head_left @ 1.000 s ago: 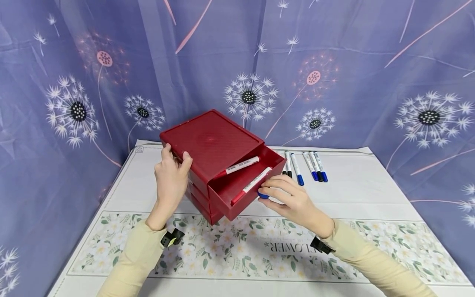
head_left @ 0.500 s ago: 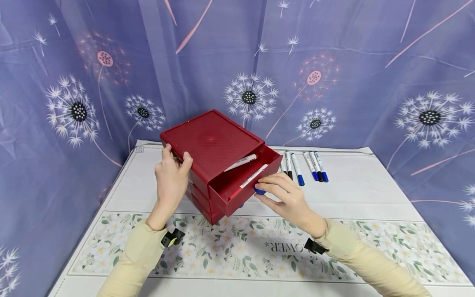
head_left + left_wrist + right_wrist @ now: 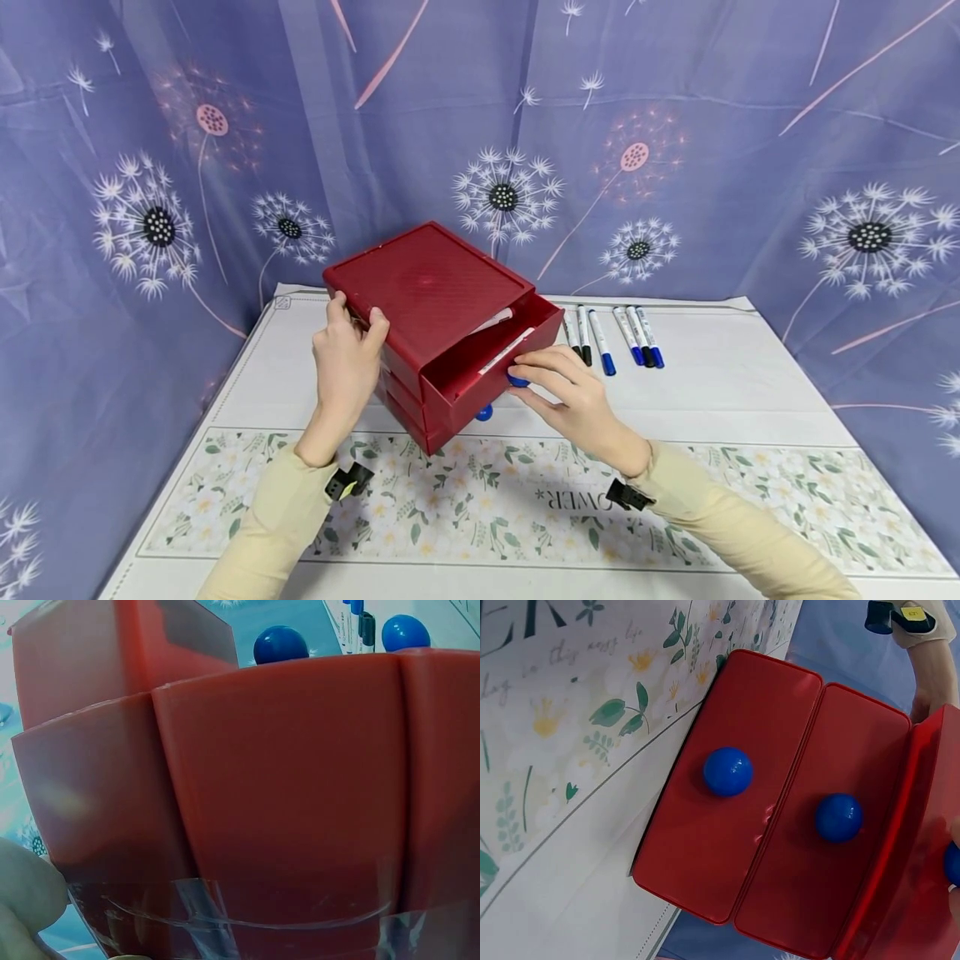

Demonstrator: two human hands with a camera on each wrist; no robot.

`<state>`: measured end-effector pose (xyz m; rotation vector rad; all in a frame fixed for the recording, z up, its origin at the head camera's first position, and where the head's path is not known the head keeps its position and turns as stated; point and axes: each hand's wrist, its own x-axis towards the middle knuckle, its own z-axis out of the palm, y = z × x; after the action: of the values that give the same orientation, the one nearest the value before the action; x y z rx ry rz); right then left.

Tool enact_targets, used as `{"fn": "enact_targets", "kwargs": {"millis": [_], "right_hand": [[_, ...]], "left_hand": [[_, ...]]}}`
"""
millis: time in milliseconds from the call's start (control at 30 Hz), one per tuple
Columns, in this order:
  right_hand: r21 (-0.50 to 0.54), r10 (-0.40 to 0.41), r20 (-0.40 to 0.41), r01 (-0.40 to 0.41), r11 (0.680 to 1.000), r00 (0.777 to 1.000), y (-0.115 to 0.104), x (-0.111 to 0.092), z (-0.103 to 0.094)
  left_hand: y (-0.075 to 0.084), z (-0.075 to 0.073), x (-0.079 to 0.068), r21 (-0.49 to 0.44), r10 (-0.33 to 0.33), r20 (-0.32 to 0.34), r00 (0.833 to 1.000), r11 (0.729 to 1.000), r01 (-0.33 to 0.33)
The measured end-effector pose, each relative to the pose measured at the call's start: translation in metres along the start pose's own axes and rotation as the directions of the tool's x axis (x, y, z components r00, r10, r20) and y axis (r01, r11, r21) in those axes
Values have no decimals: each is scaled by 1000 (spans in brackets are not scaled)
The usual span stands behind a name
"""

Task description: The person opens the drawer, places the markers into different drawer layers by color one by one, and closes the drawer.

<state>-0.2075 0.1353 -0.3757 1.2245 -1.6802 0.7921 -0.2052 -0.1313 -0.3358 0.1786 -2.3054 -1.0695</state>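
Note:
A red drawer cabinet (image 3: 427, 283) stands turned at an angle on the table. Its top drawer (image 3: 480, 396) is partly out, with red-and-white markers (image 3: 506, 352) lying inside. My right hand (image 3: 573, 404) pinches the blue round knob (image 3: 517, 379) on that drawer's front. At the cabinet's left side, my left hand (image 3: 347, 358) grips the upper edge, thumb and a finger over the top. In the right wrist view, two lower drawers are closed, their blue knobs (image 3: 728, 771) untouched. Clear tape (image 3: 300, 937) crosses the cabinet's side in the left wrist view.
Several white markers (image 3: 602, 342) with blue or black caps lie behind and right of the drawer. A flowered runner (image 3: 480, 508) crosses the front of the white table (image 3: 720, 358). A purple dandelion curtain (image 3: 480, 108) hangs close behind the cabinet.
My right hand has moved left, pushing the top drawer part way in. The markers inside have slid further under the cabinet top, and a lower blue knob now shows. The left hand stays put.

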Motion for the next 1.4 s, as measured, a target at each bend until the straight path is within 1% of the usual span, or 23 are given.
{"fn": "enact_targets", "kwargs": {"millis": [200, 367, 467, 667, 833, 933, 1033, 1167, 1400], "right_hand": [[3, -8, 5, 8, 1000, 1000, 3, 3, 5], [14, -7, 10, 7, 1000, 1000, 5, 5, 10], [22, 1, 19, -2, 1000, 1000, 5, 5, 12], [35, 42, 45, -44, 998, 998, 7, 9, 15], [31, 52, 58, -53, 998, 997, 8, 9, 17], [33, 61, 73, -63, 997, 995, 9, 9, 19], [34, 68, 86, -71, 997, 994, 10, 10, 19], [37, 82, 94, -86, 996, 992, 11, 12, 21], [26, 107, 102, -110, 994, 989, 11, 13, 24]], "left_hand": [[0, 0, 1, -4, -4, 13, 1000, 1000, 4], [0, -1, 1, 3, -9, 9, 1000, 1000, 9], [0, -1, 0, -1, -27, 17, 999, 1000, 27], [4, -4, 1, -27, -86, 38, 996, 996, 87], [7, -8, 3, -23, -104, 67, 992, 994, 106], [9, -11, 5, -1, -114, 91, 989, 993, 114], [11, -14, 8, 28, -109, 111, 988, 994, 106], [14, -17, 11, 66, -81, 142, 987, 995, 72], [16, -20, 15, 136, -16, 207, 978, 991, -12]]}}
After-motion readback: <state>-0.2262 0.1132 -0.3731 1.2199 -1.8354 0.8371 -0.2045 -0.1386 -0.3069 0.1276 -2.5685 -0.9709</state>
